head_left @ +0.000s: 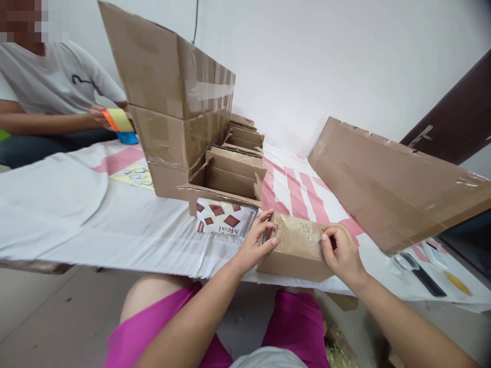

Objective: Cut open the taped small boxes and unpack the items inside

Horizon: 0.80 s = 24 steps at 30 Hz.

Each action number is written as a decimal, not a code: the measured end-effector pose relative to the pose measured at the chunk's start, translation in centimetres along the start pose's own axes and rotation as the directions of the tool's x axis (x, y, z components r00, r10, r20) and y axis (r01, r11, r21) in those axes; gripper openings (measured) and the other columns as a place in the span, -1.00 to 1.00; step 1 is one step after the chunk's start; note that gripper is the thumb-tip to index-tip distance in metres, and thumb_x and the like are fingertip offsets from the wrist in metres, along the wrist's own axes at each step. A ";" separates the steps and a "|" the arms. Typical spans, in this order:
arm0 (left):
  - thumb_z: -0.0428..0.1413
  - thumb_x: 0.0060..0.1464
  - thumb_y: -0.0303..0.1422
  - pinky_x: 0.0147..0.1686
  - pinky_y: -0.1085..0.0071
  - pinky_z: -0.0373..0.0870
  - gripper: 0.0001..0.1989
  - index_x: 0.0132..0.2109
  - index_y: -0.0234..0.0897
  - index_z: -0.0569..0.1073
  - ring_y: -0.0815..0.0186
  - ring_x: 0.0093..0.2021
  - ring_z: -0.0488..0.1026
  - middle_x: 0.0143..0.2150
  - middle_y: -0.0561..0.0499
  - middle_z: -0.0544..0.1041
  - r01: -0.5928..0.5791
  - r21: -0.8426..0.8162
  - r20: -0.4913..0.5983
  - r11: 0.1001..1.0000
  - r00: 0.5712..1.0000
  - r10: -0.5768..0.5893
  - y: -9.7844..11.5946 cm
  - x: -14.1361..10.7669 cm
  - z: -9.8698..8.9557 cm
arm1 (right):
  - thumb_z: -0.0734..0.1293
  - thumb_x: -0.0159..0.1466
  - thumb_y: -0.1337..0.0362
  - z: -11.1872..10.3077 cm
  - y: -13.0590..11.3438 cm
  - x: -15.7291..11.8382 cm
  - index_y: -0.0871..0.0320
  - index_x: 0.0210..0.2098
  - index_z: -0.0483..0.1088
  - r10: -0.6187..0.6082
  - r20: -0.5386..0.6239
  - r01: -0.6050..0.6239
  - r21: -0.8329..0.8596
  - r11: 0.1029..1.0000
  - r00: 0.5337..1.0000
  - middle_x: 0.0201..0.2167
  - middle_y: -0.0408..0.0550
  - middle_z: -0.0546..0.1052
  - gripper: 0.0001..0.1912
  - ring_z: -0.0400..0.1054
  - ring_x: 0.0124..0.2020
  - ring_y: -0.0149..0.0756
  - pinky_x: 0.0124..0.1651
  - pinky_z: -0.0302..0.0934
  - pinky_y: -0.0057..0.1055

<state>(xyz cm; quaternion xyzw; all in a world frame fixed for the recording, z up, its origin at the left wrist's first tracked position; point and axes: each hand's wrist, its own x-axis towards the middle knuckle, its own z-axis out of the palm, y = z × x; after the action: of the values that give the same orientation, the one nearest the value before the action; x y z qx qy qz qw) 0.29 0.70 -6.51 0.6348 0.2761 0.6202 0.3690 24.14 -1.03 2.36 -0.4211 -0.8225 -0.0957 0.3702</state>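
Observation:
A small closed cardboard box [297,263] rests near the front edge of the cloth-covered table. Shiny, wrinkled clear tape [297,230] runs across its top. My left hand [258,240] holds the box at its left end, thumb along the upper edge and fingers over the far corner. At the right end my right hand [341,250] is closed, with thumb and curled fingers pressed on the box's top edge by the tape. Whether it also pinches a tape end, I cannot tell. A white printed packet [224,217] with brown squares lies just left of my left hand.
Open cardboard boxes [230,176] stand beyond the packet, beside a tall stack of taped boxes [164,133]. A large cardboard panel [395,189] leans at right, near a black strip [427,276] and a yellow object [458,283]. A co-worker [57,87] holds tape rolls at left.

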 end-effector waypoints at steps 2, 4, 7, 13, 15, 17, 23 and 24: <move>0.11 0.12 -0.06 0.30 0.02 0.02 -0.68 -0.13 -0.21 0.41 0.07 0.34 0.10 0.32 -0.18 0.15 -0.004 -0.001 0.002 1.000 1.000 0.004 0.0 0.0 0.0 | 0.19 0.30 0.37 -0.1 0.0 0.0 0.07 -0.32 0.21 0.000 -0.007 0.000 -0.003 1.000 1.000 -0.31 -0.06 0.41 -0.92 0.34 -0.24 -0.27 -0.19 0.24 -0.29; 0.12 0.12 -0.08 0.30 0.03 0.02 -0.69 -0.13 -0.21 0.41 0.06 0.34 0.10 0.32 -0.18 0.15 -0.005 -0.006 0.004 1.000 1.000 0.005 0.0 0.0 0.0 | 0.19 0.29 0.38 -0.1 0.0 0.0 0.07 -0.33 0.21 0.001 -0.015 -0.001 -0.005 1.000 1.000 -0.32 -0.06 0.40 -0.92 0.33 -0.26 -0.27 -0.21 0.24 -0.30; 0.12 0.12 -0.09 0.30 0.03 0.02 -0.69 -0.13 -0.21 0.41 0.05 0.34 0.09 0.32 -0.19 0.14 0.006 -0.008 0.006 1.000 1.000 -0.006 0.0 0.0 0.0 | 0.18 0.30 0.36 -0.2 0.3 0.1 0.07 -0.34 0.22 0.021 -0.014 -0.021 0.001 1.000 1.000 -0.32 -0.05 0.41 -0.92 0.34 -0.26 -0.26 -0.23 0.25 -0.29; 0.11 0.13 -0.09 0.30 0.03 0.03 -0.70 -0.13 -0.21 0.40 0.07 0.33 0.11 0.32 -0.19 0.14 -0.002 0.003 0.004 1.000 1.000 0.002 -0.2 0.0 -0.1 | 0.20 0.30 0.30 -0.9 1.8 0.3 0.08 -0.35 0.23 0.170 -0.059 -0.163 0.100 0.981 0.984 -0.33 -0.06 0.42 -0.91 0.38 -0.35 -0.29 -0.33 0.29 -0.32; 0.11 0.13 -0.08 0.29 0.04 0.05 -0.69 -0.12 -0.21 0.40 0.07 0.33 0.11 0.32 -0.19 0.14 0.001 0.005 0.000 1.000 1.000 -0.001 -0.2 0.0 -0.1 | 0.20 0.31 0.28 -1.7 2.6 0.2 0.08 -0.35 0.25 0.144 -0.077 -0.142 0.032 0.989 0.986 -0.33 -0.05 0.43 -0.91 0.38 -0.30 -0.27 -0.29 0.29 -0.32; 0.10 0.13 -0.08 0.29 0.04 0.05 -0.69 -0.12 -0.21 0.40 0.07 0.33 0.11 0.31 -0.19 0.15 0.001 0.007 0.000 1.000 1.000 -0.001 -0.2 0.0 -0.1 | 0.20 0.31 0.26 -2.8 3.8 -0.4 0.08 -0.35 0.26 0.092 -0.091 -0.100 -0.081 0.992 0.992 -0.33 -0.05 0.44 -0.91 0.36 -0.26 -0.25 -0.24 0.27 -0.31; 0.10 0.14 -0.09 0.29 0.03 0.03 -0.70 -0.12 -0.21 0.40 0.04 0.33 0.11 0.32 -0.20 0.14 0.001 0.006 0.005 1.000 1.000 -0.001 -0.2 0.0 0.0 | 0.16 0.29 0.19 -6.6 10.8 -5.8 0.08 -0.38 0.25 0.213 -0.036 -0.210 -0.378 0.902 0.976 -0.39 -0.03 0.43 -0.84 0.33 -0.37 -0.23 -0.27 0.23 -0.28; 0.10 0.14 -0.09 0.29 0.03 0.03 -0.69 -0.12 -0.21 0.40 0.04 0.33 0.11 0.31 -0.20 0.14 0.002 0.003 0.003 1.000 1.000 -0.002 -0.2 0.0 0.0 | 0.15 0.28 0.17 -7.0 12.1 -7.2 0.08 -0.40 0.25 0.255 0.009 -0.226 -0.434 0.872 0.967 -0.41 -0.01 0.42 -0.82 0.32 -0.39 -0.21 -0.29 0.22 -0.27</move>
<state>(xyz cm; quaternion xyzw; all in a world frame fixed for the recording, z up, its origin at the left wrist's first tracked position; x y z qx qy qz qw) 0.30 0.86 -6.66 0.6361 0.2772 0.6182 0.3692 39.76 -1.15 0.50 -0.5941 -0.7340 -0.2137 0.2503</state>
